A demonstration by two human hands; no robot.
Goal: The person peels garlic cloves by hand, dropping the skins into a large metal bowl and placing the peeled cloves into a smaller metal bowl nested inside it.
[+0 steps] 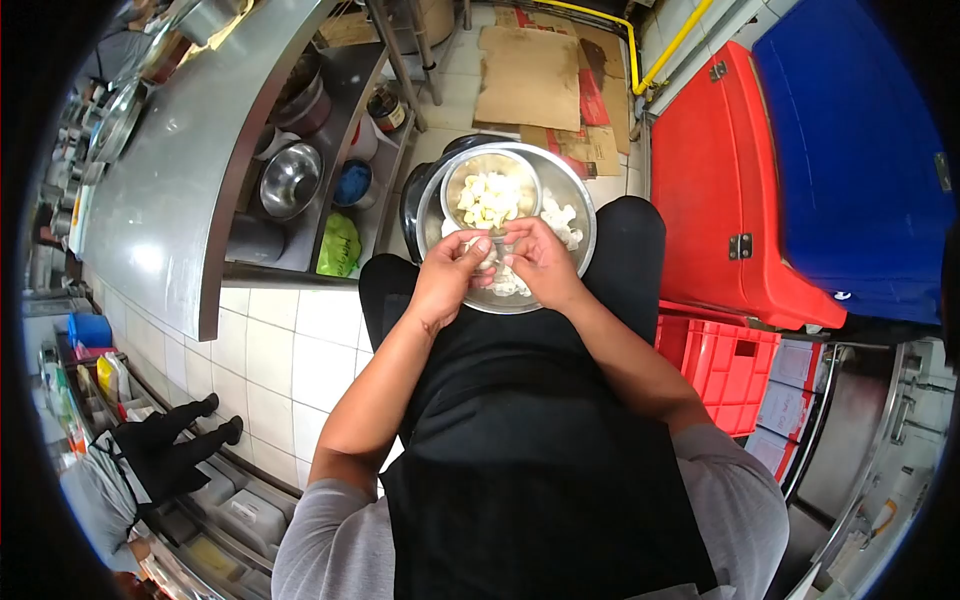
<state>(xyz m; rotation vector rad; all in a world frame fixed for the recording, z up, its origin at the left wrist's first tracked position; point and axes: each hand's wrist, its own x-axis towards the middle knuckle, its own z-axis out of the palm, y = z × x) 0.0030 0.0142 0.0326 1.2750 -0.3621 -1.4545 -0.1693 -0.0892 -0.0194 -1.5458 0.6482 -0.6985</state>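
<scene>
My left hand (450, 275) and right hand (540, 262) meet over the big steel bowl (578, 205) on my lap, fingertips of both pinched shut on a small pale piece (497, 243), possibly garlic; it is too small to tell. A smaller bowl (450, 185) of peeled pieces sits inside the big one. To my left is a steel counter (170, 170), with a shelf (345, 95) of pots beneath. Flattened cardboard (530, 75) lies on the tiled floor ahead, and red (730, 170) and blue bins (860, 150) stand to my right.
</scene>
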